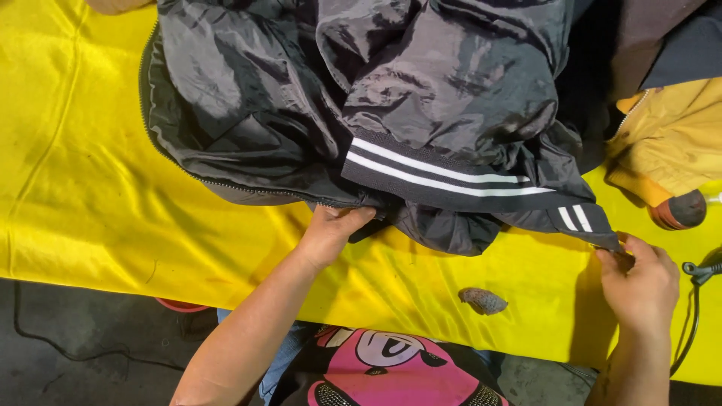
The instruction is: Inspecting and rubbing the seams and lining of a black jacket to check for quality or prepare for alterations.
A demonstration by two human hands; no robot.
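Note:
A crumpled black jacket (361,98) with white stripes on its ribbed hem and a zipper along its edge lies on a yellow-covered table (83,203). My left hand (331,231) grips the jacket's lower edge near the middle, fingers closed on the fabric. Over to the right, my right hand (639,282) pinches the striped hem corner of the jacket.
A small grey-brown lump (483,300) rests on the yellow cloth between my hands. A yellow garment (669,139) lies at the right, with a round dark-red-tipped object (681,210) beside it. A black cable (696,301) hangs at the far right. Dark floor lies below the table edge.

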